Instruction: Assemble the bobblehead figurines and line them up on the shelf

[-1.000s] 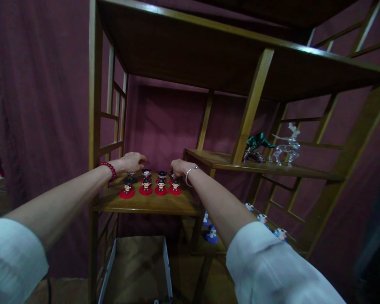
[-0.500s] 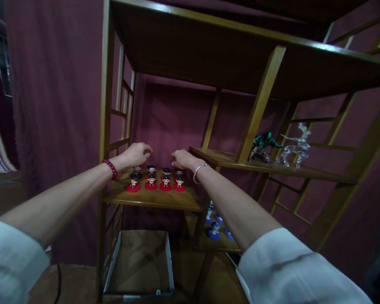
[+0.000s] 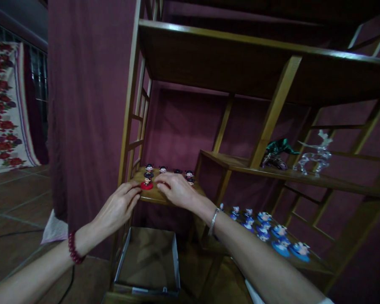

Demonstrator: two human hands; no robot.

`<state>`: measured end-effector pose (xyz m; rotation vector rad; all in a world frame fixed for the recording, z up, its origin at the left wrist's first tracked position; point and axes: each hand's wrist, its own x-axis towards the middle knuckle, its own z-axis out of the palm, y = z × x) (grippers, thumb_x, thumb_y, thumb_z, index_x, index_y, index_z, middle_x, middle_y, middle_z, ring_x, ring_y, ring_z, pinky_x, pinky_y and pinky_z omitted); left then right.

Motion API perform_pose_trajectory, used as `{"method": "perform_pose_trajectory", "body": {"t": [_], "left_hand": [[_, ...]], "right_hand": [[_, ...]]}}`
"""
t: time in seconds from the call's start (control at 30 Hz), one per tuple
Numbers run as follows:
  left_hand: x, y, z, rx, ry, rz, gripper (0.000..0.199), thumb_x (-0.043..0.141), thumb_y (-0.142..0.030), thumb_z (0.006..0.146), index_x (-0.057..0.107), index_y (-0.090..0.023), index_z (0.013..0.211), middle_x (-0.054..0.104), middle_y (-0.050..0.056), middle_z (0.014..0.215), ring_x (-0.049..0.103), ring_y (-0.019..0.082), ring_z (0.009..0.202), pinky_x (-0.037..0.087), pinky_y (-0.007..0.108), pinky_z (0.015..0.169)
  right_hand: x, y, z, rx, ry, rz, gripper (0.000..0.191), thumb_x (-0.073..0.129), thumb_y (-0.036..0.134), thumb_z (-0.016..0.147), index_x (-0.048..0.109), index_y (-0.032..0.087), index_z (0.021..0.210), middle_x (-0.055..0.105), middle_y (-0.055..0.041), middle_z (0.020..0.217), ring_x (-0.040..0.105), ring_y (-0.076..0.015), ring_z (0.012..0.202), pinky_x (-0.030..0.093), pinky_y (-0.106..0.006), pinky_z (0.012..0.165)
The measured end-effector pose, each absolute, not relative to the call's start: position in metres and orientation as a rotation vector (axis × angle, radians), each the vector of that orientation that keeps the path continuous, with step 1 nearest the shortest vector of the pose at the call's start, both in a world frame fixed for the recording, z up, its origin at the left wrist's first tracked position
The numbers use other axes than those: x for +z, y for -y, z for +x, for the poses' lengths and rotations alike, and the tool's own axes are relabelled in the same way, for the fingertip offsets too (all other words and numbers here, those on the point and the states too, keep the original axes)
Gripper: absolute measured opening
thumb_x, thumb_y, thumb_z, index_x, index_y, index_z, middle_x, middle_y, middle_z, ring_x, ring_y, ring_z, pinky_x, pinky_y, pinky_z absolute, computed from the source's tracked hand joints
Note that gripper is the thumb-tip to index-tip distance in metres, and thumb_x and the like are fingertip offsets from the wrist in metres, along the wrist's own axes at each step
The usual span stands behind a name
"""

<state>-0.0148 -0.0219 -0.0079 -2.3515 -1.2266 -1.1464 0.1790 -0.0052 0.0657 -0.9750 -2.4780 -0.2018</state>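
Note:
On the wooden shelf (image 3: 155, 196), a small black-haired figurine on a red base (image 3: 147, 181) stands at the front left corner. My left hand (image 3: 122, 204), with a red bead bracelet at the wrist, is at the shelf's left front edge beside that base, its fingers loosely extended. Just right of the figurine is my right hand (image 3: 175, 190), wearing a silver bracelet, fingers apart and bent downward. It covers part of the front row. Behind stand more figurines, among them one at the back left (image 3: 149, 167) and one at the right (image 3: 189, 173).
Below sits an open cardboard box (image 3: 147, 259). Several blue-based figurines (image 3: 281, 243) fill a lower shelf at right. A clear deer ornament (image 3: 315, 156) and a green ornament (image 3: 280, 147) stand on the raised shelf. A purple curtain (image 3: 88, 118) hangs at left.
Both hands have come down from above the back row to the shelf's front. My right hand has moved over the front row, my left to the front left corner. The view has shifted left.

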Motion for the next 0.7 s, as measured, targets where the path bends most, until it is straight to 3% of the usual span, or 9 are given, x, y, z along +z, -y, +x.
{"method": "perform_pose_trajectory", "body": {"t": [0.13, 0.33, 0.53, 0.7], "left_hand": [[-0.020, 0.019, -0.019, -1.055, 1.193, -2.327, 0.040, 0.033, -0.032, 0.087, 0.048, -0.013, 0.118, 0.046, 0.012, 0.127, 0.036, 0.022, 0.123, 0.035, 0.038, 0.102], [-0.015, 0.012, -0.014, -1.022, 1.166, -2.315, 0.045, 0.032, -0.035, 0.087, 0.044, -0.007, 0.120, 0.050, 0.016, 0.122, 0.038, 0.024, 0.121, 0.040, 0.041, 0.097], [-0.014, 0.007, -0.012, -0.966, 1.139, -2.336, 0.042, 0.034, -0.032, 0.087, 0.047, -0.006, 0.118, 0.051, 0.017, 0.121, 0.039, 0.024, 0.121, 0.039, 0.041, 0.098], [-0.016, 0.005, -0.012, -0.959, 1.134, -2.344, 0.042, 0.036, -0.029, 0.086, 0.046, -0.005, 0.119, 0.052, 0.017, 0.121, 0.039, 0.024, 0.120, 0.038, 0.041, 0.098]], "right_hand": [[0.046, 0.015, 0.163, -0.061, 2.460, -0.983, 0.016, 0.044, 0.017, 0.082, 0.060, 0.017, 0.086, 0.061, -0.0062, 0.100, 0.052, -0.0146, 0.102, 0.037, -0.024, 0.089], [0.032, 0.016, 0.152, 0.059, 2.359, -1.099, 0.013, 0.045, 0.024, 0.083, 0.055, 0.017, 0.079, 0.057, -0.0092, 0.102, 0.046, -0.0186, 0.110, 0.038, -0.030, 0.088], [0.026, 0.020, 0.151, -0.001, 2.308, -1.182, 0.016, 0.048, 0.030, 0.082, 0.054, 0.017, 0.075, 0.058, -0.0058, 0.086, 0.053, -0.0165, 0.085, 0.040, -0.029, 0.078], [0.026, 0.019, 0.149, -0.014, 2.304, -1.186, 0.015, 0.050, 0.030, 0.081, 0.054, 0.017, 0.074, 0.058, -0.0045, 0.082, 0.052, -0.0165, 0.083, 0.039, -0.029, 0.077]]}}
